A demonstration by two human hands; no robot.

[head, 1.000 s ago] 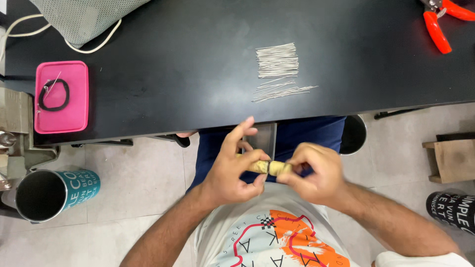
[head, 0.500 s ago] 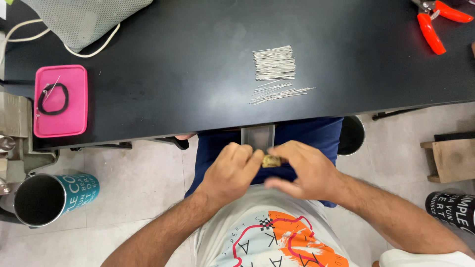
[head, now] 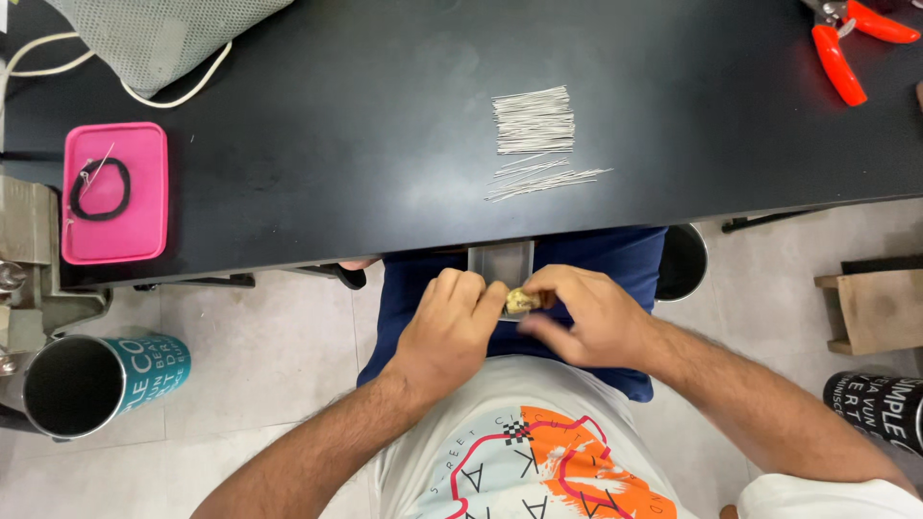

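Note:
My left hand (head: pixel 449 327) and my right hand (head: pixel 585 314) meet over my lap, just below the front edge of the black table (head: pixel 365 135). Between their fingertips they pinch a small yellowish roll-like object (head: pixel 522 302), mostly hidden by the fingers. A small grey metal tray (head: pixel 500 259) sits right under the table edge behind the hands. Up on the table lie a neat bundle of thin white wire pieces (head: pixel 534 119) and several loose ones (head: pixel 546 180) below it.
A pink flat case (head: pixel 113 192) with a black ring on it lies at the table's left. Orange-handled pliers (head: pixel 851 43) rest at the far right corner, a grey mesh bag (head: pixel 163 34) at the top left. A teal can (head: pixel 91 380) lies on the floor left; a wooden stool (head: pixel 880 308) stands right.
Both hands have closed in around the small object; the left fingers, raised a second ago, now curl down over it. The view has shifted slightly.

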